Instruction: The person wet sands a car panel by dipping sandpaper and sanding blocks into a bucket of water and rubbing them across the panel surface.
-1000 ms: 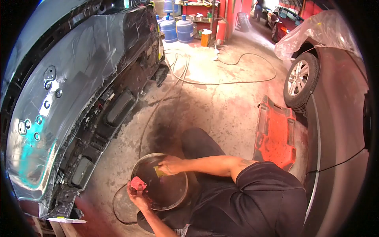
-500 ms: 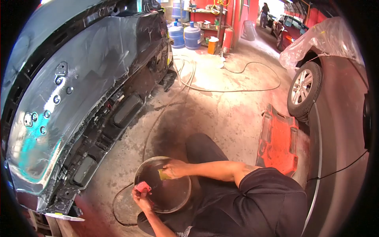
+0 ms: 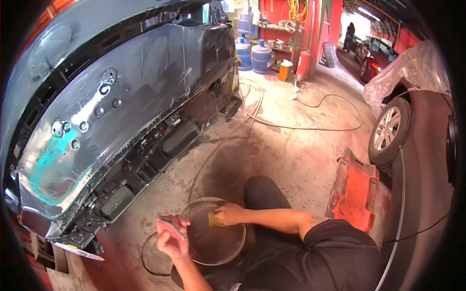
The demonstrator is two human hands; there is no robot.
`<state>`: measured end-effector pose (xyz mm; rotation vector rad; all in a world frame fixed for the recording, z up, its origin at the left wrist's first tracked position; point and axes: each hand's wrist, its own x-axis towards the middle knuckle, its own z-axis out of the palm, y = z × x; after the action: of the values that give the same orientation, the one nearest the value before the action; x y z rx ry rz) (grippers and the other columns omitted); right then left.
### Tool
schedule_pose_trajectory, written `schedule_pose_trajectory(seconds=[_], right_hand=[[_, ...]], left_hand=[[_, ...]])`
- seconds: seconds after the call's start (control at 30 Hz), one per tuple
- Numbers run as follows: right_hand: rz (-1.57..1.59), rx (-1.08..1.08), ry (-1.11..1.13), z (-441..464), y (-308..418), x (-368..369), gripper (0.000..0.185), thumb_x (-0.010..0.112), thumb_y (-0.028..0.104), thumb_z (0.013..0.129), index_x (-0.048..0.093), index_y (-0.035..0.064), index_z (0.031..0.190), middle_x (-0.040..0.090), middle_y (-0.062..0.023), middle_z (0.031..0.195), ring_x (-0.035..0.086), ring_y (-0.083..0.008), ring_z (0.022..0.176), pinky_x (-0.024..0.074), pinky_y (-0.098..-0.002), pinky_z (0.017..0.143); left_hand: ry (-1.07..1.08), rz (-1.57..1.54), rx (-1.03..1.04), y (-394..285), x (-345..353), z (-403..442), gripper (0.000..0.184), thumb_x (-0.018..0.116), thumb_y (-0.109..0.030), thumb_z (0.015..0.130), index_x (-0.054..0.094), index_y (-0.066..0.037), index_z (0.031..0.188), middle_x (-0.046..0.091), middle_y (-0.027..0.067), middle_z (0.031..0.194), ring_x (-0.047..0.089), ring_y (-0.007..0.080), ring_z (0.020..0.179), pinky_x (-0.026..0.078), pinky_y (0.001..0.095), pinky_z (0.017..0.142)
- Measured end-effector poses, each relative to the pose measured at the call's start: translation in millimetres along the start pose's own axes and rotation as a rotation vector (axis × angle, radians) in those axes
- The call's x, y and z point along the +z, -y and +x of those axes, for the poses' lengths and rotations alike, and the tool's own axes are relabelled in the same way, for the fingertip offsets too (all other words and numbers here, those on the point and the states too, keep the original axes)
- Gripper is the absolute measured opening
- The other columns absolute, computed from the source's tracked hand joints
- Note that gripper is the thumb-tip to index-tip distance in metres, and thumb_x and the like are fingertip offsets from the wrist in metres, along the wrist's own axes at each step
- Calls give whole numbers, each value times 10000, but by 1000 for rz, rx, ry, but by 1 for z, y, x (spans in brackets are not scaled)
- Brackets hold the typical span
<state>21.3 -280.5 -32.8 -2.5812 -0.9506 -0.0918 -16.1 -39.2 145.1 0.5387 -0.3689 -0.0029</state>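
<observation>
My left hand (image 3: 173,238) is raised at the left rim of a round basin (image 3: 241,242), closed around a pink pad (image 3: 173,229) with a darker bluish edge. The pad is tilted and its underside is mostly hidden. Over the basin's upper part, my right hand (image 3: 230,214) grips a yellow-green sponge (image 3: 214,219), which hangs down from the fingers inside the rim. Dark liquid seems to fill the basin, though its depth does not show. To the left stands a large car body panel (image 3: 145,72), grey with bare-metal and teal patches.
A red plastic creeper (image 3: 353,191) lies on the floor at the right, beside a dark car's wheel (image 3: 390,130). A hose (image 3: 310,129) loops across the concrete. Blue water jugs (image 3: 261,57) and a red fire extinguisher (image 3: 303,64) stand at the back. A person (image 3: 350,38) is far off.
My left hand has lifted the pink pad up and turned it more edge-on. My right hand stays over the basin with the sponge. The whole view has shifted slightly.
</observation>
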Motion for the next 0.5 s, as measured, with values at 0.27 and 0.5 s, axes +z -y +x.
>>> schedule_pose_trajectory(seconds=[0.27,0.5], right_hand=[[43,133,120,6,0,-4,201,593,249,901,720,109,968,736,-144,1026,711,-387,945,575,-497,830],[229,185,-66,2,-11,30,66,666,207,780,688,183,838,700,-108,910,681,-403,905,537,-510,757]], left_hand=[[838,-461,-88,-53,211,54,78,610,-109,953,551,-81,910,570,86,593,596,261,600,435,515,798],[1025,-767,-82,-44,255,54,108,701,23,853,678,-82,844,648,57,639,681,223,662,567,623,824]])
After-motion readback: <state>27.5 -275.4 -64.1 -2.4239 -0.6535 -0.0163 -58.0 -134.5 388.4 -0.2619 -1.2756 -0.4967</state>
